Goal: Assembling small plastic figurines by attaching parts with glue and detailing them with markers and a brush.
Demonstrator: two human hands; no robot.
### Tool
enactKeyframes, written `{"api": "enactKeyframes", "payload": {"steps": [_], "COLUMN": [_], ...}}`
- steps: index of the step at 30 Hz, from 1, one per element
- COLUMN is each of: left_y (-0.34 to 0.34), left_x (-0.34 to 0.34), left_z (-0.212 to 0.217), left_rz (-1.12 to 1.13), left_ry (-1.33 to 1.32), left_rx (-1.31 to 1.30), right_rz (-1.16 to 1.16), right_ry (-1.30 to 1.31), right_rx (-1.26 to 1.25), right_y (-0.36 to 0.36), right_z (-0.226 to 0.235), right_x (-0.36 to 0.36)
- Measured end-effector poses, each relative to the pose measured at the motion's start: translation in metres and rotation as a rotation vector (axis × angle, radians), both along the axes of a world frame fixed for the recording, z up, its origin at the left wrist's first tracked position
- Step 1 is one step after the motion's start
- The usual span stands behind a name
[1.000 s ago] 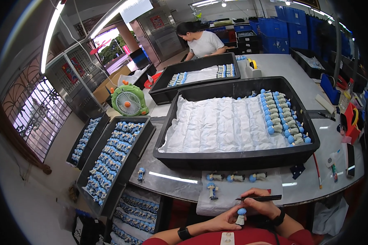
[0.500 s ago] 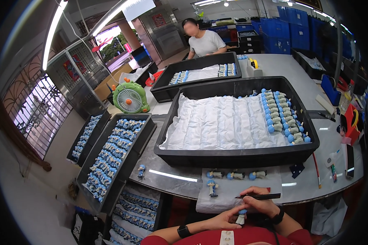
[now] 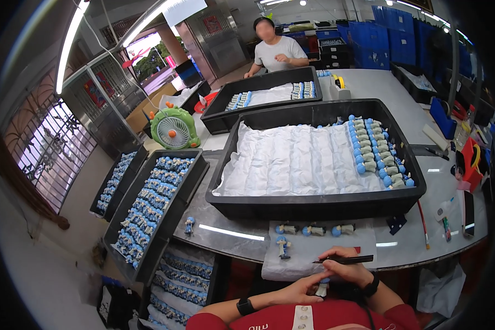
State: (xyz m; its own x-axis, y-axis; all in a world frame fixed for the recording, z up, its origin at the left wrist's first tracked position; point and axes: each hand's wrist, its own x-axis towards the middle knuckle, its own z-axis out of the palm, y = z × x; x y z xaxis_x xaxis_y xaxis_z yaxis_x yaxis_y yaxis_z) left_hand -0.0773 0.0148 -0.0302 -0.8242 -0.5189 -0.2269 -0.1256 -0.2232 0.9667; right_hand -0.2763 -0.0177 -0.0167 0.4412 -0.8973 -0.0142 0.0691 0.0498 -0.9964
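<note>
My left hand [image 3: 296, 290] holds a small blue-capped figurine [image 3: 321, 287] close to my chest. My right hand [image 3: 344, 268] grips a thin black brush [image 3: 347, 259] lying across its fingers, just above the figurine. In front of my hands lies a white cloth [image 3: 308, 258] with three figurines [image 3: 311, 230] lying in a row and one more [image 3: 283, 246] below them on the left. Beyond the cloth stands a large black tray [image 3: 319, 204] lined with white padding, with several blue-capped figurines [image 3: 375, 155] along its right side.
A second black tray [image 3: 225, 118] stands farther back, with a person in a white shirt [image 3: 275, 50] behind it. Left of the table, black trays [image 3: 148, 242] full of figurines are stacked low. A green fan [image 3: 173, 129] sits at the back left. A loose figurine [image 3: 189, 225], brushes and tools [image 3: 444, 223] lie around the table.
None of the trays or figurines on the cloth have moved. My hands stay close to my chest with the figurine and brush, shifting only slightly.
</note>
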Motion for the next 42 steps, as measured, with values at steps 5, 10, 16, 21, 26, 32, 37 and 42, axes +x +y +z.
{"api": "enactKeyframes", "payload": {"steps": [5,10,16,21,26,32,37,42], "left_y": [0.003,0.009,0.015,0.019,0.017,0.002,-0.006,-0.006], "left_x": [-0.003,-0.006,-0.013,-0.015,-0.014,-0.016,-0.021,-0.020], "left_z": [0.006,0.011,0.012,0.016,0.004,0.009,0.008,0.006], "left_rz": [0.055,0.037,0.105,0.129,0.143,0.040,0.005,0.057], "left_ry": [0.022,-0.053,-0.137,-0.150,-0.131,-0.125,-0.085,-0.055], "left_rx": [-0.120,-0.106,-0.209,-0.288,-0.333,-0.394,-0.352,-0.362], "right_rz": [-0.005,0.045,0.095,0.107,0.127,0.067,-0.032,-0.033], "right_ry": [-0.026,-0.036,0.025,0.007,-0.011,-0.092,-0.125,-0.117], "right_rx": [0.051,0.059,-0.047,-0.118,-0.080,0.086,0.067,0.116], "right_y": [-0.004,-0.004,-0.004,-0.005,-0.006,-0.008,-0.009,-0.006], "right_z": [0.004,-0.001,0.001,-0.004,-0.006,-0.001,-0.008,-0.008], "right_x": [0.001,-0.003,-0.005,-0.004,-0.002,-0.004,-0.006,-0.003]}}
